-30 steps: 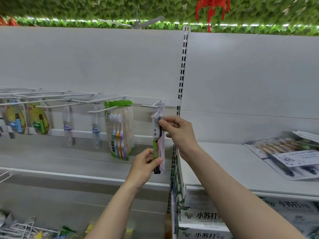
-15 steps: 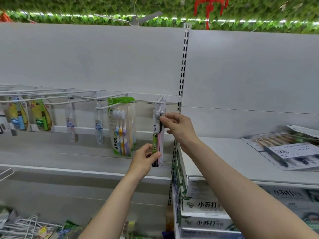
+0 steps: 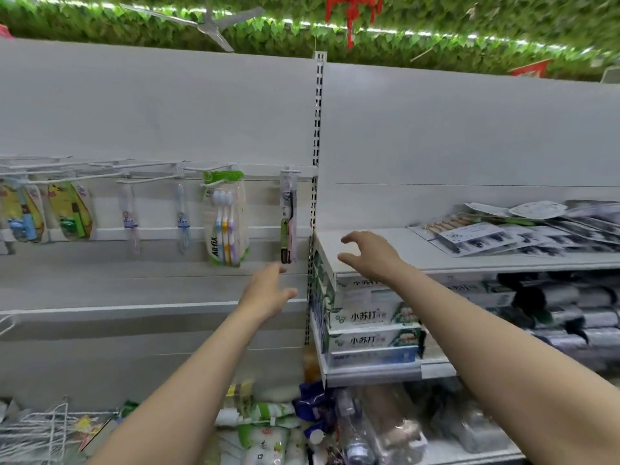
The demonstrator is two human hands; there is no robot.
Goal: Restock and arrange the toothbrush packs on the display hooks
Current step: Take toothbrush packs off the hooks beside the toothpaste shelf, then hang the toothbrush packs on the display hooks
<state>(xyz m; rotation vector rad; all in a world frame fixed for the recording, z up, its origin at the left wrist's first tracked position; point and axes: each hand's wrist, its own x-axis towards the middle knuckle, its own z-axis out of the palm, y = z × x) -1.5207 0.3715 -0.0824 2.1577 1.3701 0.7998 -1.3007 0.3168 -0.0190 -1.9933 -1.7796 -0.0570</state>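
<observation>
A slim toothbrush pack (image 3: 288, 219) with a black, pink and green brush hangs on the rightmost white hook (image 3: 290, 170), free of both hands. My left hand (image 3: 268, 292) hovers just below its bottom end, fingers relaxed and holding nothing. My right hand (image 3: 367, 253) is to the pack's right, in front of the shelf edge, its fingers spread and loosely bent, holding nothing. A multi-brush pack (image 3: 225, 219) with a green header hangs one hook to the left. Further left hang two single brushes (image 3: 183, 223) and yellow-green packs (image 3: 68, 209).
A white shelf (image 3: 375, 243) on the right carries flat toothbrush packs (image 3: 476, 233). Under it stand stacked toothpaste boxes (image 3: 372, 317). A slotted upright (image 3: 317, 135) divides the two bays. Loose white wire hooks (image 3: 40, 427) and bagged goods (image 3: 265, 431) lie at the bottom.
Both hands let go of the slim pack, which now hangs alone on the hook. The left hand dropped below it; the right hand pulled away to the right and down.
</observation>
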